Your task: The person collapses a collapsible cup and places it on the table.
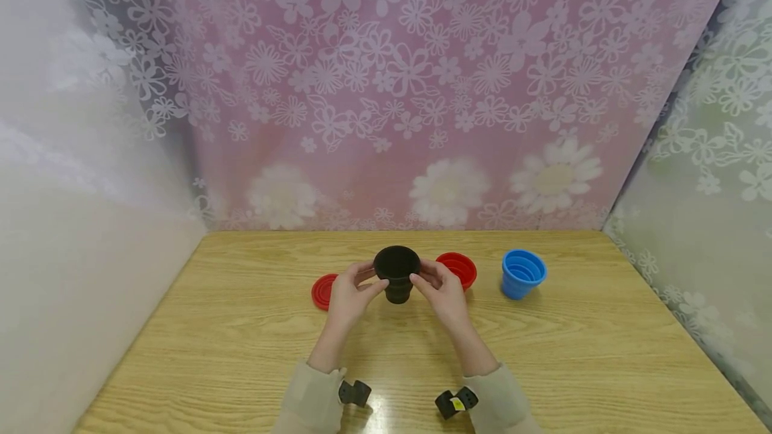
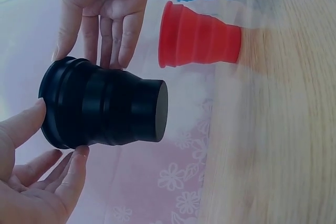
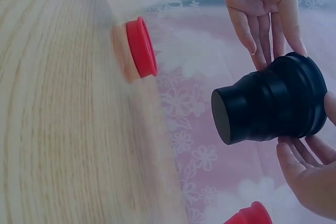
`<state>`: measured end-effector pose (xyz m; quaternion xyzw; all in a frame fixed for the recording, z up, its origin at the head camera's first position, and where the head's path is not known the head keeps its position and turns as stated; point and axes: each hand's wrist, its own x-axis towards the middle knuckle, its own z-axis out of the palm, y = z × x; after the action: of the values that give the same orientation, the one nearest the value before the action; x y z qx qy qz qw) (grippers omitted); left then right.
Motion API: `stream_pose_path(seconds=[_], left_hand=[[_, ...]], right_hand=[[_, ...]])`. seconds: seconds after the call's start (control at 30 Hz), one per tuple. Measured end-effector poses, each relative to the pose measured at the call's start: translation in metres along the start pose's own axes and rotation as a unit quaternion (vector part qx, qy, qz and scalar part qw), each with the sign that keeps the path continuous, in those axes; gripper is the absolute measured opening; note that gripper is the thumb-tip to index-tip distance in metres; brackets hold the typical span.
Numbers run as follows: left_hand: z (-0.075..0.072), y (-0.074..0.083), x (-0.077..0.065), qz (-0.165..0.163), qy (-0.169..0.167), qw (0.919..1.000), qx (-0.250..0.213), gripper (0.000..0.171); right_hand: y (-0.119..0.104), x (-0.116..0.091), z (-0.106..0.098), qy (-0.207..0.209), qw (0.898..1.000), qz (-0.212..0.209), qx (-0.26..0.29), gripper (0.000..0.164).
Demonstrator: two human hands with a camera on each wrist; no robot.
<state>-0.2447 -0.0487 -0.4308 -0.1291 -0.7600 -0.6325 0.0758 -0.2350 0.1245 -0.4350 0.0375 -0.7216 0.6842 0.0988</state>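
Observation:
Between both hands a black collapsible cup (image 1: 397, 286) is held upright, its wide mouth on top and its ribbed wall stretched out. My left hand (image 1: 350, 295) grips the left side near the rim, thumb at the front and fingers behind. The right hand (image 1: 443, 290) grips the opposite side in the same way. In the left wrist view the black cup (image 2: 105, 103) shows its flat base, lifted off the table. A red collapsible cup (image 1: 457, 268) stands just behind the right hand, partly covered by it. The flattened red piece (image 1: 323, 292) lies beside the left hand.
A blue collapsible cup (image 1: 522, 274) stands upright farther right on the wooden table (image 1: 253, 340). Flower-patterned cloth (image 1: 386, 119) rises behind the table's back edge, with more covering along both sides.

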Motion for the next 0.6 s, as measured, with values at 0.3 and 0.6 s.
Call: stream_pose_path(seconds=[0.3, 0.6], left_hand=[[-0.002, 0.01, -0.004, 0.0, -0.007, 0.9997, -0.023, 0.042], [-0.004, 0.031, -0.009, 0.014, -0.018, 0.9987, -0.046, 0.037]], right_hand=[[-0.002, -0.001, -0.003, -0.008, 1.0, -0.004, -0.001, 0.037], [-0.008, -0.002, -0.01, -0.029, 0.999, -0.018, -0.006, 0.049]])
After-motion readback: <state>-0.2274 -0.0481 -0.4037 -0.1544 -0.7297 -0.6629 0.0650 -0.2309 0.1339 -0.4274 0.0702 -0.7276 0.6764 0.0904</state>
